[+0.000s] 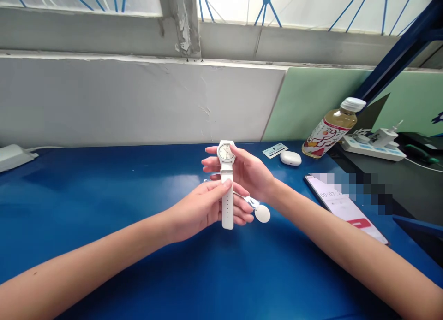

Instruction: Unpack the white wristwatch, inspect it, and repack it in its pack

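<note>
Watch (226, 165) left of phone (344, 212)

right of the watch (227, 167), the right forearm (342, 251) hides part of the phone (337, 200) (partly pixelated too); far left of it, 1 white device (14, 157) is cut off.

Head-worn view, forward and down.

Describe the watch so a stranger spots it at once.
Over the blue table, find the left hand and right hand. Both hold the white watch. Unlike the round white disc nearby, it has a dial and holed strap.
</note>
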Demonstrator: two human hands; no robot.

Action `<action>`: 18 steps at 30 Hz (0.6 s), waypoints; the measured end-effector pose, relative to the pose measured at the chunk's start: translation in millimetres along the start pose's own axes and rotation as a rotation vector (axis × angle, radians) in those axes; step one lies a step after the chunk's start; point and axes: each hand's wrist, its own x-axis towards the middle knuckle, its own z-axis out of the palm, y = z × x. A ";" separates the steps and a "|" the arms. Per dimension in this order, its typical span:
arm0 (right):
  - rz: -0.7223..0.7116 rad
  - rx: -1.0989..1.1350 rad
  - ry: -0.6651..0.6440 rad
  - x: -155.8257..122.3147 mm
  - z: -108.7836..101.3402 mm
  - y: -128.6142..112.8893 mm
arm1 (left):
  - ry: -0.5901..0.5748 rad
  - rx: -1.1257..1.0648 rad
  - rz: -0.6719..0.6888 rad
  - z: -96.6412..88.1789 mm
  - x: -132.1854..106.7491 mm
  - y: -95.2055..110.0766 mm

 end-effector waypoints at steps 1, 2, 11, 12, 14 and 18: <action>0.040 0.049 -0.025 -0.2 -2.6 0.1 | 0.017 -0.013 -0.026 -0.3 0.8 0.3; 0.069 0.075 -0.042 -0.3 -4.8 0.2 | 0.035 -0.020 -0.054 0.3 1.1 0.7; 0.107 0.069 -0.087 4.6 -12.7 6.7 | 0.036 -0.065 -0.120 6.4 -1.0 -2.3; 0.108 0.078 -0.090 4.6 -12.6 7.0 | 0.043 -0.064 -0.119 5.8 -0.7 -2.8; 0.107 0.096 -0.088 4.3 -12.2 6.8 | 0.053 -0.058 -0.112 4.7 -0.3 -3.4; 0.083 0.109 -0.084 3.5 -11.5 4.8 | 0.063 -0.056 -0.099 2.6 0.3 -3.5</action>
